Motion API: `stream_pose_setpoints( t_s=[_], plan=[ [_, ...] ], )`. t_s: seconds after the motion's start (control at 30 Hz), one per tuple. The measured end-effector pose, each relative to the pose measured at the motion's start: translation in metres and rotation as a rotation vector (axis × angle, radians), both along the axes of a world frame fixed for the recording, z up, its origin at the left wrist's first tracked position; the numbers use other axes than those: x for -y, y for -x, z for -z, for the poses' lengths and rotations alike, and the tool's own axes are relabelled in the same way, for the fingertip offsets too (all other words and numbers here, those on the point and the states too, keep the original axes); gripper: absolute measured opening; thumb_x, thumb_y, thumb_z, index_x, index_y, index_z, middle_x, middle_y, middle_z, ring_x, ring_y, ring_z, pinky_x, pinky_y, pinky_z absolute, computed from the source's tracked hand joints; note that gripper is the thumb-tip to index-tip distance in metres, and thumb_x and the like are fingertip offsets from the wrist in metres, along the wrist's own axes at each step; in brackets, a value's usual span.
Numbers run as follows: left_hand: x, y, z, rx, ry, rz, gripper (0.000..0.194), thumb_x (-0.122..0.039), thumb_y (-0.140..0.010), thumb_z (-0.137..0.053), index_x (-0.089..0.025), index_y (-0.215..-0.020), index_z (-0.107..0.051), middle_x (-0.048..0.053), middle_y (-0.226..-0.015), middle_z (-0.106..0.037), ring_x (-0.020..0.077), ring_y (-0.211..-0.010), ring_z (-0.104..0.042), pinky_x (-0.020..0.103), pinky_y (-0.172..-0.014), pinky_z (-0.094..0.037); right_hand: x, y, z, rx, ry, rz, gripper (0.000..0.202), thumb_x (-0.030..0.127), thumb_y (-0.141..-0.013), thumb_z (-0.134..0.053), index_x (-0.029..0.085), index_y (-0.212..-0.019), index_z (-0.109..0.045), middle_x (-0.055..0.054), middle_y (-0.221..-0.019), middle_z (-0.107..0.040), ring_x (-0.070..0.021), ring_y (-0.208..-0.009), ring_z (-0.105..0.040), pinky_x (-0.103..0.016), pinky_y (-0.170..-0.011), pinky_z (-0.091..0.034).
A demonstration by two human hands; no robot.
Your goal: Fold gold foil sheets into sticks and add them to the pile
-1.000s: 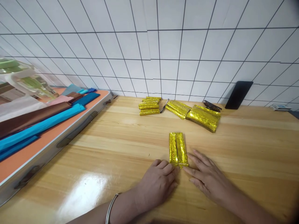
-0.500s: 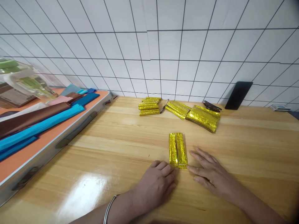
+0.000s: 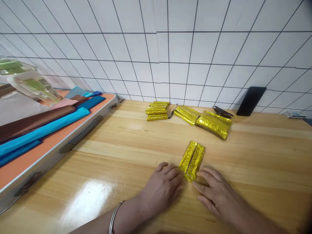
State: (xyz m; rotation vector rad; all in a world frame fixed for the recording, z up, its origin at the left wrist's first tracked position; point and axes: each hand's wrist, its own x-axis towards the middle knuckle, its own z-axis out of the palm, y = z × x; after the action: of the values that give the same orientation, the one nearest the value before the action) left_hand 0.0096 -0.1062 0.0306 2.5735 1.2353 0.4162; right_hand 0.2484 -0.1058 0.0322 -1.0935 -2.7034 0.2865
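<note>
A folded piece of gold foil paper (image 3: 198, 156) lies flat on the wooden table, tilted to the right, its two side flaps meeting along a narrow middle slit. My left hand (image 3: 162, 185) rests at its lower left edge, fingers curled together on that corner, the fingertips partly hidden. On the other side, my right hand (image 3: 216, 191) has its fingers stretched and apart, the fingertips touching the lower right edge near a small fold at the bottom.
Gold foil stacks (image 3: 214, 125) and narrow folded gold strips (image 3: 157, 112) lie towards the wall, with a pen (image 3: 172, 111) between them. A black hair clip (image 3: 223, 112) and a black phone (image 3: 251, 101) are at back right. On the left, an orange-topped case (image 3: 55, 130) carries coloured sheets.
The folded foil has turned clockwise, its top now leaning right. My right hand has come down and slightly left along its edge; my left hand has barely moved.
</note>
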Motion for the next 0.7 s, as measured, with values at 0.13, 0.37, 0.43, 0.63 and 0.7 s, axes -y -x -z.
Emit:
stream_pose_setpoints(
  t_s=[0.13,0.37,0.43,0.63,0.7],
  plan=[
    [0.001,0.0,0.001,-0.002,-0.01,-0.018,0.033,-0.032,-0.089,-0.047,-0.022,-0.12,-0.051,0.004,-0.118,-0.058,0.0218,-0.111,-0.047,0.041,-0.099,-0.029,0.007,0.008,-0.006,-0.038,0.086,-0.015,0.03,0.031,-0.083,-0.056,0.026,-0.112,-0.06,-0.009,-0.114,-0.057,-0.026,-0.115,-0.043,-0.045,-0.094,-0.043],
    [0.005,0.003,0.002,-0.169,-0.041,0.061,0.05,-0.052,-0.09,-0.035,-0.026,-0.132,-0.041,0.008,-0.136,-0.043,0.0288,-0.129,-0.031,0.049,-0.105,-0.021,-0.004,-0.007,0.0,-0.141,-0.027,-0.097,0.03,0.022,-0.084,-0.055,0.023,-0.114,-0.059,-0.007,-0.108,-0.061,-0.0232,-0.11,-0.047,-0.044,-0.094,-0.04],
    [0.005,0.005,0.001,-0.196,-0.037,0.085,0.053,-0.057,-0.089,-0.031,-0.027,-0.133,-0.04,0.009,-0.138,-0.04,0.0307,-0.131,-0.028,0.051,-0.105,-0.019,-0.013,-0.019,0.007,-0.179,-0.1,-0.036,0.033,0.019,-0.085,-0.053,0.023,-0.117,-0.056,-0.008,-0.113,-0.06,-0.0232,-0.112,-0.046,-0.044,-0.095,-0.039],
    [0.005,0.007,0.001,-0.206,-0.027,0.151,0.06,-0.066,-0.084,-0.031,-0.032,-0.132,-0.041,0.014,-0.141,-0.033,0.0375,-0.133,-0.022,0.059,-0.103,-0.016,-0.041,-0.043,0.021,-0.218,-0.161,0.193,0.042,0.026,-0.089,-0.047,0.024,-0.131,-0.044,-0.008,-0.135,-0.045,-0.0242,-0.124,-0.037,-0.047,-0.101,-0.034],
    [0.007,0.007,0.0,-0.197,-0.013,0.159,0.062,-0.068,-0.082,-0.031,-0.033,-0.132,-0.039,0.016,-0.142,-0.031,0.0385,-0.133,-0.021,0.061,-0.101,-0.017,-0.045,-0.044,0.024,-0.214,-0.131,0.228,0.044,0.029,-0.09,-0.044,0.024,-0.134,-0.04,-0.007,-0.139,-0.041,-0.0238,-0.127,-0.034,-0.047,-0.103,-0.033]
  ],
)
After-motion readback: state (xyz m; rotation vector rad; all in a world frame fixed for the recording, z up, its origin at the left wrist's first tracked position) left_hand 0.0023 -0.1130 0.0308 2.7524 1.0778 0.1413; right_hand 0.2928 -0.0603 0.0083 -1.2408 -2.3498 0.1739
